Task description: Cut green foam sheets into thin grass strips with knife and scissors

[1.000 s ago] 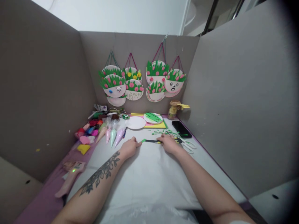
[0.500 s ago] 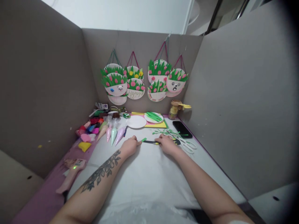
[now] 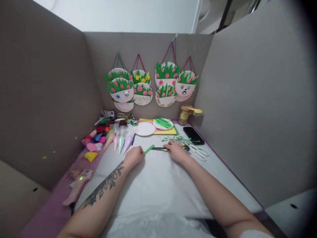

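My left hand [image 3: 133, 156] rests on the white table cover [image 3: 158, 188], fingers pinched on a short green paper strip [image 3: 149, 149] that sticks out to the right. My right hand [image 3: 175, 150] lies just right of it, closed on a pair of scissors [image 3: 160, 149] whose dark blades point left toward the strip. The blade tips sit close to the strip's end. More green strips [image 3: 178, 139] lie behind my right hand.
A black phone [image 3: 196, 136], white scissors [image 3: 201, 153] and a jar [image 3: 184, 115] sit at the right. Paper plates [image 3: 144, 129] on yellow card lie at the back, piping bags [image 3: 120, 142] and coloured clay [image 3: 95, 138] at the left, a pink glue gun [image 3: 78, 185] nearer. Plate crafts [image 3: 148, 86] hang on the partition.
The left hand has drawn back a little toward me, and the green strip now tilts up and away from the scissor blades. The right hand has barely moved.
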Motion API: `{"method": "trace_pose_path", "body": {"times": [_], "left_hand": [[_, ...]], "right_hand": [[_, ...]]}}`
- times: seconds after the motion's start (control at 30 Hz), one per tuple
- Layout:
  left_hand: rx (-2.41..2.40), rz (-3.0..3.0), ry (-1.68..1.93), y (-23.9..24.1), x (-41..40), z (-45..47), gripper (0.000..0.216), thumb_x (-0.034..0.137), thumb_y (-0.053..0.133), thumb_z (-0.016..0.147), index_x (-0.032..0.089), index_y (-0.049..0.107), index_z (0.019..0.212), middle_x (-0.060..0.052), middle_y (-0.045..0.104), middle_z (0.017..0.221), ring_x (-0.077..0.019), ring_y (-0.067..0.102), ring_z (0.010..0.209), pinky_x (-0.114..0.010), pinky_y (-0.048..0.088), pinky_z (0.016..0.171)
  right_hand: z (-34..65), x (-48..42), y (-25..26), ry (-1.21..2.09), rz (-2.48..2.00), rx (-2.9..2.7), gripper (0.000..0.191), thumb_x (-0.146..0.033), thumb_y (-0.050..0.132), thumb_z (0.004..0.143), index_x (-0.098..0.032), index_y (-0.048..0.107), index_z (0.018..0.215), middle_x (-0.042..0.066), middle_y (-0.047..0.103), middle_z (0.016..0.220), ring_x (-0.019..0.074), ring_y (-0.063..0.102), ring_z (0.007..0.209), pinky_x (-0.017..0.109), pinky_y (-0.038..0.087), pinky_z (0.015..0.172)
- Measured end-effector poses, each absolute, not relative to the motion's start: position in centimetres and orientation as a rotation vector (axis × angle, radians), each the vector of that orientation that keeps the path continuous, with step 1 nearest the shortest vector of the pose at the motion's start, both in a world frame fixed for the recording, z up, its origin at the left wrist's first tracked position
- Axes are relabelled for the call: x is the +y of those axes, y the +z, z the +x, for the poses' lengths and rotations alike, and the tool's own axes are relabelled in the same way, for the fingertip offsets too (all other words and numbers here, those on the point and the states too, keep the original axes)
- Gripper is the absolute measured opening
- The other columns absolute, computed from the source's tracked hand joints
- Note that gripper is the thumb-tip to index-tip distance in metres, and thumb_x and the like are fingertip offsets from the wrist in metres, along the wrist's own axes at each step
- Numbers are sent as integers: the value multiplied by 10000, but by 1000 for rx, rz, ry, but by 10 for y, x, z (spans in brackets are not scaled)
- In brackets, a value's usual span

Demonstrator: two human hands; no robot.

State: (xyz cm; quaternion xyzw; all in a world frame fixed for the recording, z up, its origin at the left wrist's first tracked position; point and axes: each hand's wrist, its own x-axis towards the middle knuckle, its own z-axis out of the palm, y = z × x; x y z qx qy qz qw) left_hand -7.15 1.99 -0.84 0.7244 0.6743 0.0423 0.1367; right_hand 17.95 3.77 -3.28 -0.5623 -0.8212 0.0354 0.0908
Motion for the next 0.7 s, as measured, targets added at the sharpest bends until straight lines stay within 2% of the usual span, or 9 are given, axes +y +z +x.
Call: {"method": "trace_pose_path", "body": {"times": [0.2,0.43,0.7], "left_hand": [[1988,2182,82,-9,18,-70,241,289,461,830,164,648,914,-130,697,992,-258,652,924,-318,467,724],[2007,2203,-42,-8,13,-67,322,327,424,853,135,662,954,-156,690,1029,-277,650,965,-326,483,743],[2058,2114,88,-14,34,-60,319,323,428,863,135,671,950,-158,691,1037,-270,646,970,-324,473,765]], "right_hand": [[176,43,-34,113,-1655,-2437,424,-108,452,856,-304,629,1187,84,571,1127,243,503,1074,522,161,1038],[175,41,-34,109,-1654,-2467,441,-107,455,863,-309,606,1225,91,569,1142,243,503,1073,532,154,1040],[173,58,-38,95,-1678,-2437,403,-145,454,890,-310,607,1224,90,571,1166,251,492,1110,547,145,1047]]}}
